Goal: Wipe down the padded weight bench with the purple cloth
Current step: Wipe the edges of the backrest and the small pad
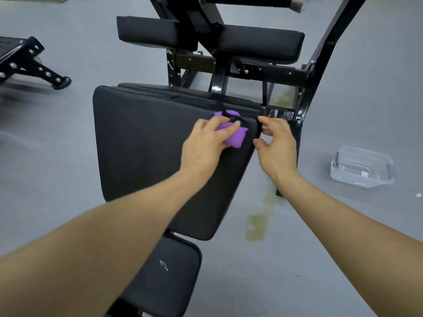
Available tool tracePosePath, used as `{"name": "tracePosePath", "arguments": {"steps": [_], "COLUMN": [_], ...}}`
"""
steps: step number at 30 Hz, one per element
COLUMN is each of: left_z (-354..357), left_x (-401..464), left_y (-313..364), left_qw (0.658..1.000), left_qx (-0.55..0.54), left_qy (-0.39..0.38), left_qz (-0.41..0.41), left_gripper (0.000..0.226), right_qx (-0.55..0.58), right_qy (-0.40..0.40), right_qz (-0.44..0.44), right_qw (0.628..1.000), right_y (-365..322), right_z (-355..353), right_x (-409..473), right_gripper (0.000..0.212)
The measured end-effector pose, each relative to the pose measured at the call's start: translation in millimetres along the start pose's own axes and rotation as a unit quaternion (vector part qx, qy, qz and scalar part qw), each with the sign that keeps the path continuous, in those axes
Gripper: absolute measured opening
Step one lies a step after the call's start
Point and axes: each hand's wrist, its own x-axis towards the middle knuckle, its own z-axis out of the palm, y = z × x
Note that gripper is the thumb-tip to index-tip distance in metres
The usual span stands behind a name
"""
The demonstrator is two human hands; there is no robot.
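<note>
The black padded bench (146, 143) fills the middle of the view, its wide back pad tapering toward me. A smaller seat pad (167, 277) lies below it, with a small white scuff. My left hand (206, 145) presses the bunched purple cloth (233, 136) onto the pad's far right corner, with fingers curled over it. A thin black strap crosses the cloth's top. My right hand (274, 145) hovers at the pad's right edge, its fingers apart and curved, touching or nearly touching the edge; nothing is visibly in it.
Black steel frame uprights (315, 72) and two upper pads (258, 42) stand behind the bench. A clear plastic container (364, 167) sits on the grey floor to the right. Another bench's metal foot (36, 65) is at far left. A yellowish stain (258, 225) marks the floor.
</note>
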Motion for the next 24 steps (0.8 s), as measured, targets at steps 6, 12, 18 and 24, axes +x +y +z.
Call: {"name": "tracePosePath", "arguments": {"steps": [6, 12, 18, 24], "left_z": [5.7, 27.7, 2.4, 25.4], "left_x": [24.9, -9.6, 17.8, -33.0], "left_y": [3.2, 44.6, -1.5, 23.3], "left_qw": [0.972, 0.998, 0.987, 0.996], "left_qx": [-0.044, -0.046, -0.036, 0.002], "left_qy": [0.116, 0.031, 0.087, 0.066], "left_qz": [-0.197, -0.032, -0.128, -0.066], "left_gripper": [0.034, 0.027, 0.043, 0.05], "right_qx": [0.05, 0.053, 0.046, 0.035], "right_qy": [0.0, -0.01, -0.005, -0.021], "right_qz": [0.029, 0.047, 0.056, 0.039], "right_qw": [0.998, 0.997, 0.997, 0.998], "right_y": [4.0, 7.6, 1.0, 8.8], "right_z": [2.6, -4.7, 1.1, 8.2], "right_x": [0.6, -1.9, -2.5, -16.8], "right_gripper": [0.048, 0.049, 0.052, 0.071]}}
